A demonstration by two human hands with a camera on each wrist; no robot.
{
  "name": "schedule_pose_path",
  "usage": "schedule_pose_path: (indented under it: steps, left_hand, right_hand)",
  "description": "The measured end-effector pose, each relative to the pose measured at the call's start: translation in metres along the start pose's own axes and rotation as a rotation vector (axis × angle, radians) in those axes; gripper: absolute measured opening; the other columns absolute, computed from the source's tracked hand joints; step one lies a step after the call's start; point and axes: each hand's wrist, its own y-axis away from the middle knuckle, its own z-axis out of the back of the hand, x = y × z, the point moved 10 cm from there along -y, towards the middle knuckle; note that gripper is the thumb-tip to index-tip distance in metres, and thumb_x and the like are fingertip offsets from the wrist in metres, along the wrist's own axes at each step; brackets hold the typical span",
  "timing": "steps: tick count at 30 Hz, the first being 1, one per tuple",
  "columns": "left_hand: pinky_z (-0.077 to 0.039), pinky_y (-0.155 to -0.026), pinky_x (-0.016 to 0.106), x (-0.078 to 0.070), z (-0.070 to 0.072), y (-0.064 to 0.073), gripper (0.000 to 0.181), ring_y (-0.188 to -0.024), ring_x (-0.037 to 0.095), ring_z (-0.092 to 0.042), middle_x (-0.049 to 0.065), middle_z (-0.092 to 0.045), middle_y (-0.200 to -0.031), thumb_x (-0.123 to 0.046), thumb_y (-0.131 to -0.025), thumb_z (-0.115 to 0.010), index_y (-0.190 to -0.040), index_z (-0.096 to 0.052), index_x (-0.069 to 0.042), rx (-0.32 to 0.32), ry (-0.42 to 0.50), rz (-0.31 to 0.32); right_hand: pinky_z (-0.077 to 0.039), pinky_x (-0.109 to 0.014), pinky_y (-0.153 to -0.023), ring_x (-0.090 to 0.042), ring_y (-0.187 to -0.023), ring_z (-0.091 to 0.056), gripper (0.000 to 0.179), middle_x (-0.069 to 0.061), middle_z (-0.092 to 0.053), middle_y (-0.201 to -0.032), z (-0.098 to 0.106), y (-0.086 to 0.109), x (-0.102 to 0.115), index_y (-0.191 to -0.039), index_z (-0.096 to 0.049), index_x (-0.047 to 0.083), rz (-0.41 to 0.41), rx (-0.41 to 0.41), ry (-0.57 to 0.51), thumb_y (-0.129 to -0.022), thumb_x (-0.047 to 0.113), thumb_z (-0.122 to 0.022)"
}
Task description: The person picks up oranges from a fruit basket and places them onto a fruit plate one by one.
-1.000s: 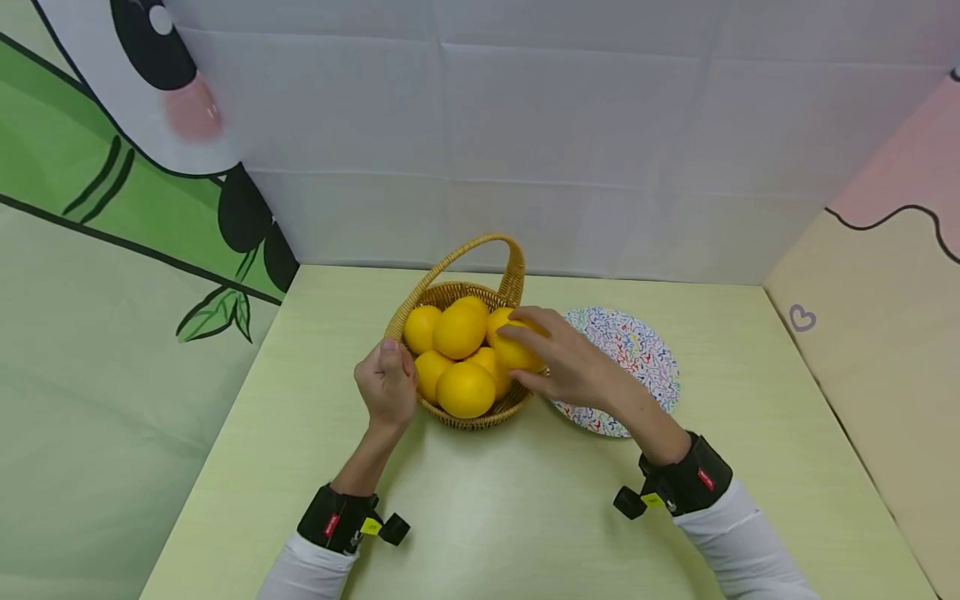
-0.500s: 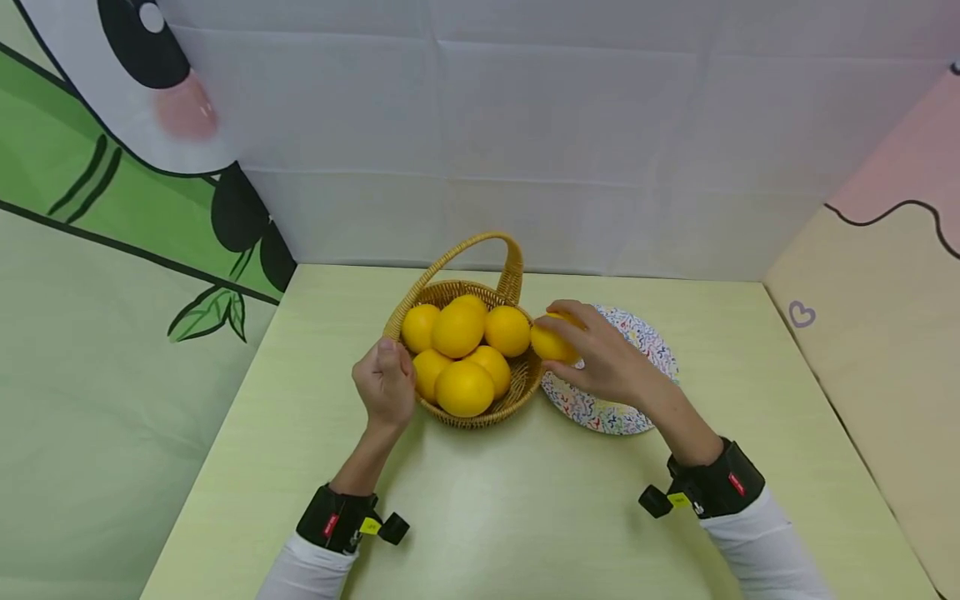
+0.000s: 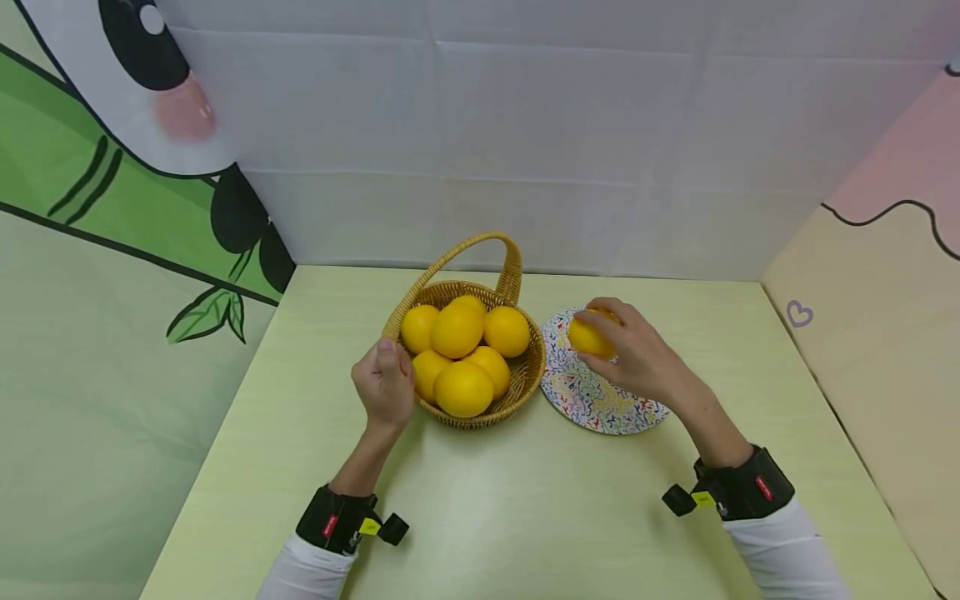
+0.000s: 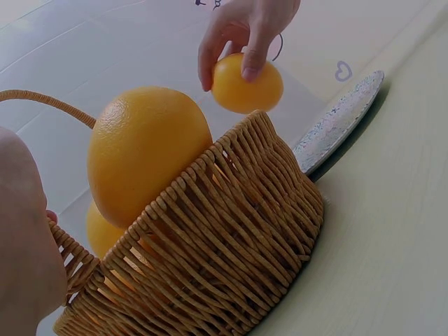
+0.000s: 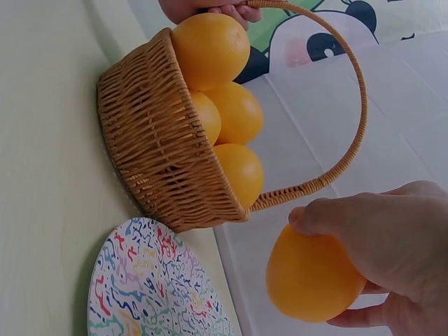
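Note:
My left hand [image 3: 384,383] grips the near left end of the handle of a wicker basket [image 3: 525,398]. Several oranges [image 3: 457,329] are heaped inside the basket, which stands on the table. In my right hand [image 3: 637,354] is one orange [image 3: 588,336], pinched between thumb and fingers. It hangs over a round plate [image 3: 592,408] with a multicoloured speckled pattern, right of the basket. From the left wrist view, this held orange [image 4: 246,84] is above the plate [image 4: 343,115] and apart from it. The right wrist view has the thumb on top of the orange [image 5: 311,276].
The pale table [image 3: 480,517] spreads in front of the basket and plate. A light grey cloth wall [image 3: 562,167] rises behind the table's back edge. Printed panels flank it, a green one [image 3: 90,375] at left and a cream one [image 3: 862,333] at right.
My right hand has lifted an orange out of the basket's right side and carried it right, over the plate. The left hand has stayed on the handle.

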Motion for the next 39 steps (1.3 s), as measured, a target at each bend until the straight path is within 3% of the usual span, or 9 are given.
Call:
schedule_pose_path:
  steps: [18, 22, 28, 39]
  left_hand:
    - [-0.023, -0.034, 0.02, -0.001, -0.001, 0.0, 0.059, -0.039, 0.002, -0.032, -0.02, -0.04, -0.055, -0.024, -0.115, -0.043, -0.062, -0.042, 0.002, 0.0, -0.004, 0.01]
    - [-0.023, -0.034, 0.02, -0.001, -0.001, 0.0, 0.059, -0.039, 0.001, -0.033, -0.021, -0.041, -0.055, -0.024, -0.115, -0.043, -0.062, -0.042, 0.002, 0.0, -0.007, 0.01]
    - [-0.023, -0.034, 0.02, -0.001, -0.001, -0.001, 0.058, -0.039, 0.001, -0.032, -0.02, -0.041, -0.055, -0.023, -0.114, -0.043, -0.062, -0.042, 0.002, -0.001, -0.012, 0.011]
    - [-0.023, -0.035, 0.02, 0.001, -0.001, 0.0, 0.064, -0.039, 0.003, -0.033, -0.017, -0.04, -0.054, -0.03, -0.117, -0.044, -0.062, -0.042, 0.002, 0.001, 0.001, 0.01]
  right_hand:
    - [-0.065, -0.067, -0.101, -0.05, -0.123, -0.063, 0.053, -0.031, -0.061, -0.147, -0.004, 0.004, -0.065, -0.143, -0.068, -0.003, -0.202, 0.004, 0.005, -0.095, 0.011, -0.088]
    - [-0.063, -0.068, -0.104, -0.051, -0.125, -0.062, 0.055, -0.031, -0.058, -0.15, -0.008, 0.0, -0.081, -0.146, -0.066, -0.002, -0.27, 0.032, -0.004, -0.098, 0.014, -0.086]
    - [-0.063, -0.068, -0.104, -0.051, -0.122, -0.064, 0.053, -0.032, -0.058, -0.15, -0.014, -0.011, -0.094, -0.148, -0.064, -0.003, -0.3, 0.055, -0.026, -0.1, 0.015, -0.081]
    - [-0.062, -0.065, -0.105, -0.05, -0.125, -0.061, 0.06, -0.032, -0.056, -0.152, -0.041, -0.025, -0.113, -0.155, -0.059, -0.004, -0.416, 0.183, -0.043, -0.104, 0.022, -0.078]
